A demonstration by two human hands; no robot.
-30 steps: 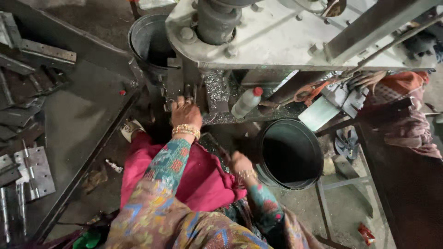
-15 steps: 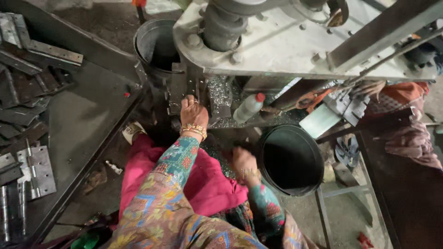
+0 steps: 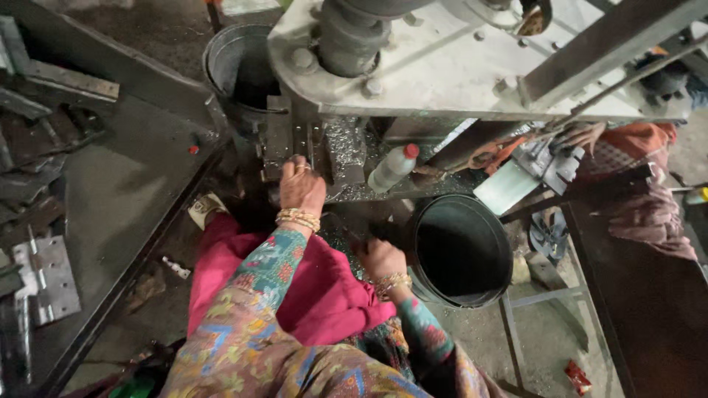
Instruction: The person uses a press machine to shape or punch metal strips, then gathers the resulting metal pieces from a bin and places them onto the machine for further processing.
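Note:
My left hand (image 3: 301, 184), with gold bangles at the wrist, reaches forward under the grey press machine (image 3: 442, 66) and rests on the die area (image 3: 295, 140), fingers bent over a dark metal part. What it holds is hidden. My right hand (image 3: 380, 259) is lower, near my lap, closed around a dark flat metal piece beside the black bucket (image 3: 461, 250). A pink cloth (image 3: 317, 287) covers my lap. Shiny metal chips (image 3: 346, 144) lie on the press bed.
A grey metal bucket (image 3: 236, 66) stands at the far left of the press. A plastic bottle with a red cap (image 3: 391, 168) lies on the bed. Metal hinge plates (image 3: 48, 280) lie on the dark table at left. Another person in orange (image 3: 627, 177) sits at right.
The view has shifted closer to the press. My left hand stays at the die. My right hand has drawn slightly back toward my lap beside the black bucket.

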